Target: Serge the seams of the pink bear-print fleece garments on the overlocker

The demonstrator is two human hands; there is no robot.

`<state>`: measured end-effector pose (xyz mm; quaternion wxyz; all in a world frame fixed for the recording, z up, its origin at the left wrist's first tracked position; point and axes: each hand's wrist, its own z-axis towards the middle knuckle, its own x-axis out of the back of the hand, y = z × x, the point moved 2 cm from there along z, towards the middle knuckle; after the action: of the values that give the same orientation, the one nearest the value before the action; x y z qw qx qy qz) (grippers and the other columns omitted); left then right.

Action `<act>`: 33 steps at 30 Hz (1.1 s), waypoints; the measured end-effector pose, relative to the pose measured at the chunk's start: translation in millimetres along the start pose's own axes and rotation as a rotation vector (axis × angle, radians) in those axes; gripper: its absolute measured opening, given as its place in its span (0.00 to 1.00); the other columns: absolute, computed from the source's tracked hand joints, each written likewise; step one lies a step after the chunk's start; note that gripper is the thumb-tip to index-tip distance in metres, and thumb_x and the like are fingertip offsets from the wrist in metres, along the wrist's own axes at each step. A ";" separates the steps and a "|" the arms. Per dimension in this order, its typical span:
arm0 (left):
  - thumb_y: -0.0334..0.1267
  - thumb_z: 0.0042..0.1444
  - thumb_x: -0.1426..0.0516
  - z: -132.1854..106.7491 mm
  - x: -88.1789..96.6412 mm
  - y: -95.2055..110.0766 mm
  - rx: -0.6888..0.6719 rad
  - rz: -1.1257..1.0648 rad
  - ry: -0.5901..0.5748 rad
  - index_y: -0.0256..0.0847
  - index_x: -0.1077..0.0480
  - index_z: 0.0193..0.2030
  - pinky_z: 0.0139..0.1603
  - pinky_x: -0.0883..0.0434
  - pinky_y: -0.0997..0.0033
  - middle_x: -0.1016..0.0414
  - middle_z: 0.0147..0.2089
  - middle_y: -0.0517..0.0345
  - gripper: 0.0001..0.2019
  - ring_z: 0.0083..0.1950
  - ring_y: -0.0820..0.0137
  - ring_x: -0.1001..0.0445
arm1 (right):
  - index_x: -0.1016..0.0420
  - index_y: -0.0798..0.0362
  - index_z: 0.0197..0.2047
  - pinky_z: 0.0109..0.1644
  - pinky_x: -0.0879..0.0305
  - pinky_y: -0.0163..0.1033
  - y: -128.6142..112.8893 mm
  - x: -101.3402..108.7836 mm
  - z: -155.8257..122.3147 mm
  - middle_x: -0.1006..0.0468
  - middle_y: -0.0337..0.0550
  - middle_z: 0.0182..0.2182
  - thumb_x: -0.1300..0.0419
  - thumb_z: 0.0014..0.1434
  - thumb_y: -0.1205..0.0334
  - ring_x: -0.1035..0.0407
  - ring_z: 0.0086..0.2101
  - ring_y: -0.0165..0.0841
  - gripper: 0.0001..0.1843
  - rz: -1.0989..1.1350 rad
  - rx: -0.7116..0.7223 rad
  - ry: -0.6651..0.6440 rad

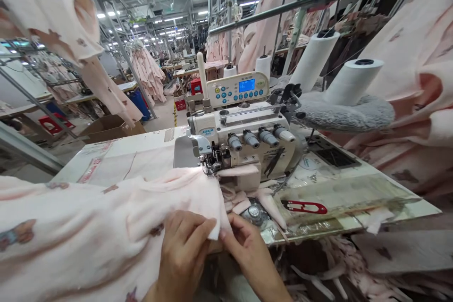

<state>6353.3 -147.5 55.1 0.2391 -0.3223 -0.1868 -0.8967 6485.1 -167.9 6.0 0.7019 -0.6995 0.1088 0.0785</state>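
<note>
Pale pink fleece fabric [106, 217] with small bear prints spreads across the left side of the table and up to an overlock sewing machine [244, 146]. Its far edge lies under the presser foot [211, 166]. My left hand [186, 240] pinches the fabric's near corner between thumb and fingers. Just right of it, my right hand [246, 247] grips the same edge, thumb and fingertips closed on the cloth. The fingertips of both hands are close together, in front of the machine. The folded cloth hides part of the left fingers.
Red thread snips [305, 206] lie right of the machine, near fabric scraps [271, 207]. White thread cones [354, 82] stand behind on a grey fluffy pad [347, 112]. A metal rail [276, 12] crosses above. Pink garments [417, 56] hang at the right, and a cardboard box [109, 125] sits beyond the table.
</note>
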 end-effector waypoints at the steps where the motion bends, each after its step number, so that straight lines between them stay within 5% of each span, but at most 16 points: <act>1: 0.24 0.56 0.49 0.8 2.0 1.8 0.006 -0.030 0.002 0.39 0.32 0.41 0.35 0.36 0.70 0.30 0.31 0.57 0.10 0.34 0.71 0.33 | 0.29 0.56 0.30 0.35 0.40 0.34 -1.6 -0.8 -2.2 0.29 0.39 0.26 0.41 0.52 0.51 0.38 0.30 0.33 0.14 -0.027 0.001 0.005; 7: 0.25 0.56 0.48 -15.9 -3.8 11.4 -0.023 -0.036 0.042 0.38 0.32 0.48 0.37 0.33 0.70 0.30 0.35 0.53 0.13 0.38 0.70 0.32 | 0.29 0.57 0.25 0.20 0.51 0.28 -4.3 -4.0 -13.0 0.40 0.33 0.16 0.38 0.48 0.46 0.49 0.18 0.23 0.20 0.030 -0.091 0.008; 11: 0.26 0.56 0.46 -22.5 -3.0 10.0 -0.128 0.106 0.080 0.38 0.30 0.47 0.46 0.36 0.65 0.28 0.38 0.52 0.12 0.42 0.68 0.31 | 0.26 0.57 0.35 0.13 0.58 0.27 9.2 -0.4 -22.5 0.49 0.26 0.12 0.43 0.52 0.41 0.59 0.11 0.20 0.25 0.191 -0.224 -0.158; 13: 0.25 0.58 0.49 -19.0 1.3 8.0 -0.175 0.102 0.053 0.35 0.30 0.46 0.45 0.38 0.65 0.27 0.36 0.53 0.12 0.40 0.69 0.32 | 0.25 0.55 0.42 0.16 0.48 0.28 8.3 7.8 -24.4 0.41 0.31 0.15 0.43 0.56 0.48 0.49 0.13 0.22 0.19 -0.040 -0.011 -0.077; 16: 0.25 0.59 0.51 -7.4 6.6 7.7 -0.243 0.024 -0.010 0.33 0.31 0.44 0.39 0.38 0.67 0.28 0.31 0.55 0.10 0.35 0.71 0.33 | 0.27 0.51 0.46 0.30 0.33 0.32 -8.6 16.4 -24.8 0.28 0.44 0.31 0.44 0.58 0.67 0.32 0.27 0.29 0.13 -0.621 0.629 0.189; 18: 0.30 0.60 0.52 3.1 6.1 8.3 -0.211 -0.064 -0.083 0.36 0.30 0.39 0.36 0.38 0.68 0.30 0.29 0.56 0.09 0.32 0.71 0.35 | 0.28 0.51 0.46 0.36 0.31 0.34 -18.4 14.9 -21.9 0.28 0.47 0.37 0.47 0.56 0.75 0.30 0.34 0.31 0.17 -0.834 0.916 0.197; 22: 0.41 0.62 0.57 23.5 1.6 8.0 -0.041 -0.206 -0.166 0.39 0.32 0.31 0.37 0.36 0.66 0.31 0.33 0.52 0.16 0.37 0.68 0.34 | 0.31 0.55 0.42 0.36 0.30 0.36 -26.5 12.8 -11.8 0.27 0.47 0.33 0.49 0.58 0.74 0.30 0.34 0.33 0.11 -0.894 0.964 0.165; 26: 0.41 0.61 0.53 27.6 7.0 0.5 0.005 -0.170 -0.106 0.38 0.36 0.37 0.39 0.33 0.67 0.29 0.37 0.50 0.10 0.39 0.67 0.32 | 0.31 0.53 0.39 0.32 0.31 0.36 -26.7 15.5 -12.2 0.27 0.45 0.31 0.49 0.57 0.74 0.30 0.31 0.33 0.10 -0.926 0.972 0.195; 30: 0.52 0.56 0.49 7.6 7.4 -11.8 -0.150 0.102 -0.282 0.34 0.40 0.56 0.56 0.38 0.61 0.33 0.55 0.44 0.27 0.57 0.60 0.38 | 0.32 0.53 0.37 0.30 0.32 0.34 -26.5 19.6 -13.3 0.26 0.43 0.28 0.50 0.53 0.76 0.31 0.28 0.31 0.12 -0.956 1.033 0.203; 33: 0.39 0.56 0.52 -7.2 2.1 -17.4 -0.231 0.267 -0.317 0.32 0.43 0.61 0.64 0.50 0.58 0.39 0.62 0.47 0.26 0.64 0.59 0.46 | 0.32 0.53 0.36 0.31 0.31 0.34 -25.1 21.3 -10.1 0.27 0.43 0.28 0.49 0.52 0.76 0.31 0.28 0.31 0.11 -0.957 1.051 0.194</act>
<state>6338.8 -137.5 48.2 0.2847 -0.5062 -0.0739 -0.8107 6511.8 -179.1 24.6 0.8907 -0.2439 -0.1245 -0.3630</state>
